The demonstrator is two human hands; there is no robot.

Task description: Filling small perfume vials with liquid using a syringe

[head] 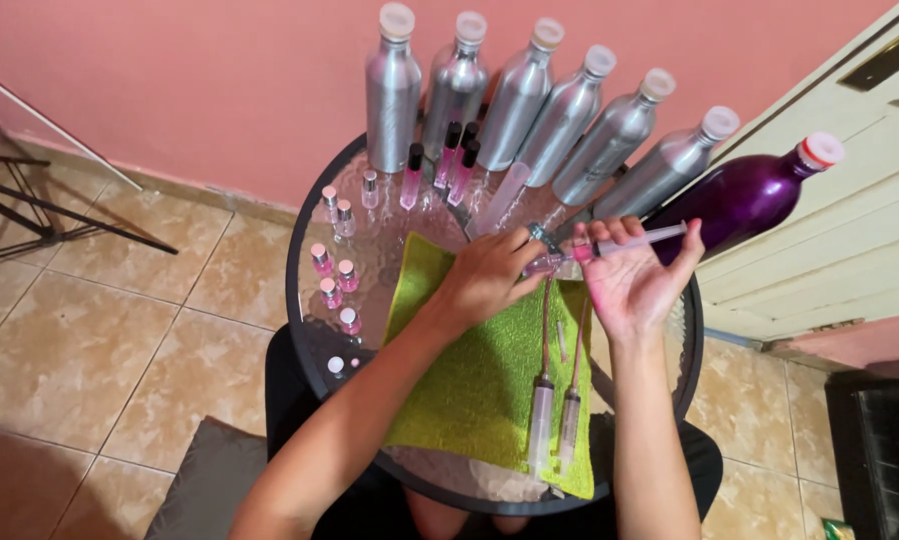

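We look down on a round glass worktop (314, 330) with a green cloth (469, 380) spread across it. Our left hand (484, 280) is curled shut around a small glass bottle (547, 262), pinching it just above the cloth's far edge. Our right hand (629, 285) sits immediately to its right, fingers closed around a syringe (634, 240) of pink liquid. The syringe's long axis runs nearly level, left to right, tip pointing left into the bottle's mouth, plunger end out toward the purple bottle (744, 195). So the two hands meet at the bottle. Two more syringes (554, 420) lie on the cloth, pointing away from us. Silver bottles (529, 95) fan out behind.
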